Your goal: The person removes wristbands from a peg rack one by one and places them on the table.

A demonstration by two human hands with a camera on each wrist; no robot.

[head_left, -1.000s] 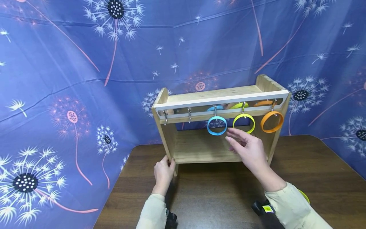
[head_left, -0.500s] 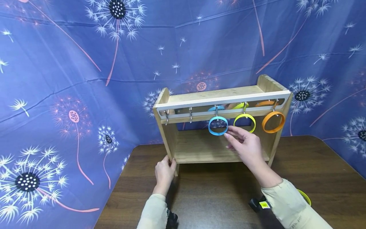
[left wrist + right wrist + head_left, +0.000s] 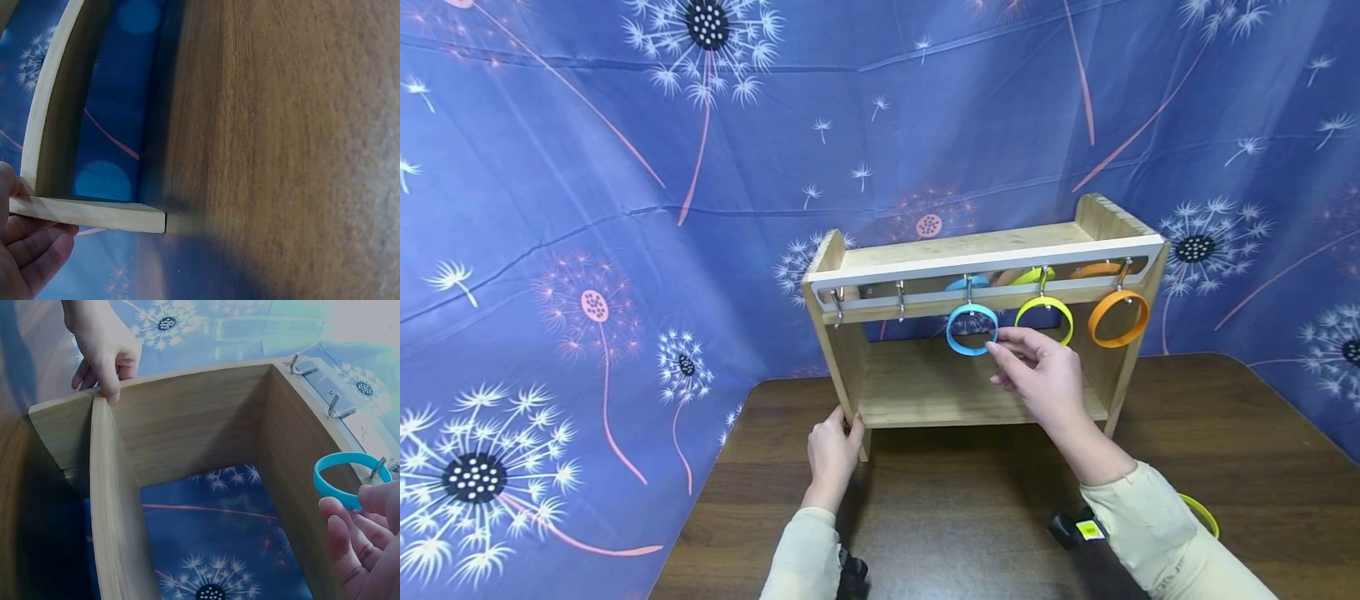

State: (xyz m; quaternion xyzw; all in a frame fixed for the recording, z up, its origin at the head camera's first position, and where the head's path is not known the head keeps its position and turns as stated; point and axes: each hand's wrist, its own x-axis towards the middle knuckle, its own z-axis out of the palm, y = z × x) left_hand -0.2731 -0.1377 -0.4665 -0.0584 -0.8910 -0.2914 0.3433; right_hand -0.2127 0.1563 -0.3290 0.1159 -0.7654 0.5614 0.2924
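Note:
A wooden shelf (image 3: 940, 383) carries a metal rail (image 3: 880, 270) with several hooks. A blue ring (image 3: 951, 333) hangs from the middle hook, and the right hand (image 3: 1048, 383) pinches its lower right edge between thumb and fingers; the right wrist view shows the same pinch on the blue ring (image 3: 325, 485). To its right hang a yellow-green ring (image 3: 1070, 321) and an orange ring (image 3: 1097, 325). The left hand (image 3: 832, 454) grips the shelf's lower left side, its thumb in front; in the left wrist view that hand (image 3: 31, 250) holds the wooden edge (image 3: 119, 215).
The two left hooks (image 3: 900, 302) hold nothing. Another yellow-green ring (image 3: 1204, 515) lies on the brown table (image 3: 1262, 450), partly behind the right sleeve. A patterned blue cloth (image 3: 760, 167) hangs behind the shelf.
The right hand has moved slightly left and closed its thumb and fingers on the blue ring, which it was beside before. The left hand keeps its grip on the shelf.

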